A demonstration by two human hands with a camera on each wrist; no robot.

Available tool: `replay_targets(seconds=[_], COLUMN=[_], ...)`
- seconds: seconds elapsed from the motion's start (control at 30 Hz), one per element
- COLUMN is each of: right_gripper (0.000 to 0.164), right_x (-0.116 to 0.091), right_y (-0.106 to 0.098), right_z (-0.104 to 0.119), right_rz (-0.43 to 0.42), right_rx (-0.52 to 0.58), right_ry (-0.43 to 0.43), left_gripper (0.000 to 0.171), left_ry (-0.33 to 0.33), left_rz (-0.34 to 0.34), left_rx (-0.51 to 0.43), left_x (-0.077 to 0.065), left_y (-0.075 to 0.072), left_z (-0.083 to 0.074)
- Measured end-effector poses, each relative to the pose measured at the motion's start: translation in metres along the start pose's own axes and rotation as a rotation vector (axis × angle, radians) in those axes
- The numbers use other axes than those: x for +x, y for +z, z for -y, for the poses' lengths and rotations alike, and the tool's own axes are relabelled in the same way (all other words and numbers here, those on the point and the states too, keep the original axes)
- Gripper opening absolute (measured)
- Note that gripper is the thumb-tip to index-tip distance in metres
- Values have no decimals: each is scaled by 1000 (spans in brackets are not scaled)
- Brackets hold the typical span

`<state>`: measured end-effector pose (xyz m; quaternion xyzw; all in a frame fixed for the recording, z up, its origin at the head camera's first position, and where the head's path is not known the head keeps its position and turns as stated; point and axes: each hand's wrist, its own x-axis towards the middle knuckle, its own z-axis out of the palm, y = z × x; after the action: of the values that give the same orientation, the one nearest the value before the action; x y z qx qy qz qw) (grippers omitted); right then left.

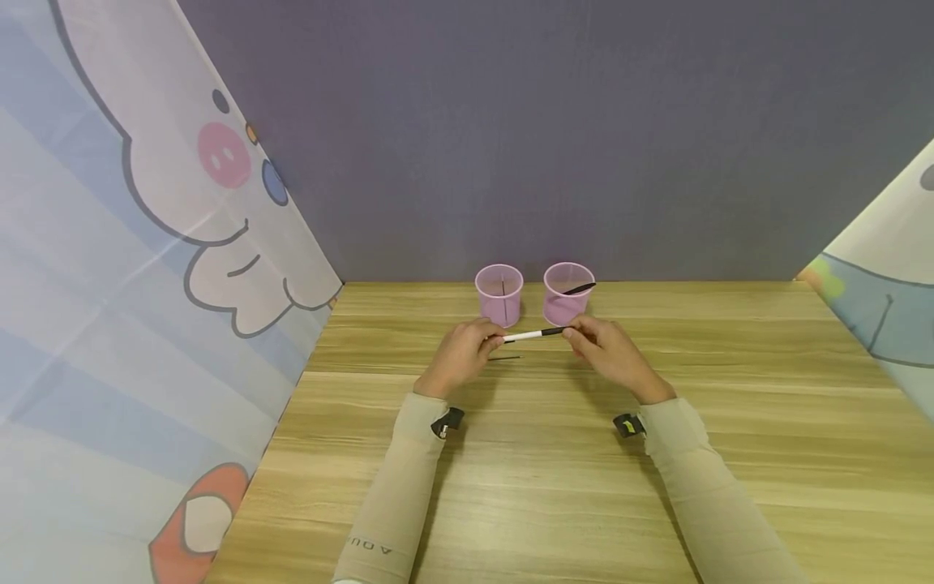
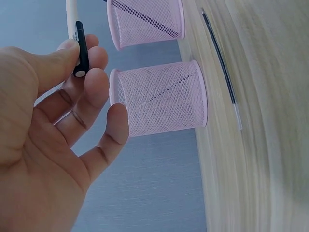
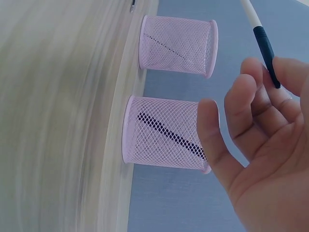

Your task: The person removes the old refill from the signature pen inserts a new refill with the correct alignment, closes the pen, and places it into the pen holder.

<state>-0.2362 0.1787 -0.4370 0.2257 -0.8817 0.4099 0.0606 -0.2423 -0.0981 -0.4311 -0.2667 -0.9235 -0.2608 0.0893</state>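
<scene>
A pen with a white barrel and black ends is held level above the table by both hands. My left hand pinches its clip end between thumb and fingers; the black clip shows in the left wrist view. At the other end, my right hand pinches the black grip section near the tip. A thin pen refill, dark with a clear end, lies on the table below the left hand.
Two pink mesh pen cups stand beyond the hands near the wall. The left cup holds one thin dark stick; the right cup holds a thicker black piece leaning over its rim. A grey wall borders the wooden table.
</scene>
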Motion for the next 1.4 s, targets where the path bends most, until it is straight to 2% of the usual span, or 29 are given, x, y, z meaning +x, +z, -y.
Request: replay_targets(seconds=[0.2, 0.5, 0.7, 0.97, 1.1, 1.4], right_gripper=[20, 17, 19, 22, 22, 22], right_x=[-1, 8, 12, 14, 16, 19], right_y=[-1, -6, -15, -27, -32, -38], right_z=[5, -3, -8, -2, 0, 11], right_rz=[-7, 28, 46, 40, 23, -40], right_rx=[81, 184, 244, 223, 182, 132], right_ry=[-13, 54, 79, 76, 77, 57], left_gripper=[17, 15, 17, 18, 17, 16], left_ry=[15, 84, 123, 109, 106, 61], left_rz=[3, 35, 62, 96, 70, -72], left_rx=[-4, 21, 25, 29, 19, 30], left_x=[-3, -4, -1, 4, 8, 17], left_y=[-2, 3, 1, -1, 1, 3], left_z=[-2, -1, -5, -2, 2, 9])
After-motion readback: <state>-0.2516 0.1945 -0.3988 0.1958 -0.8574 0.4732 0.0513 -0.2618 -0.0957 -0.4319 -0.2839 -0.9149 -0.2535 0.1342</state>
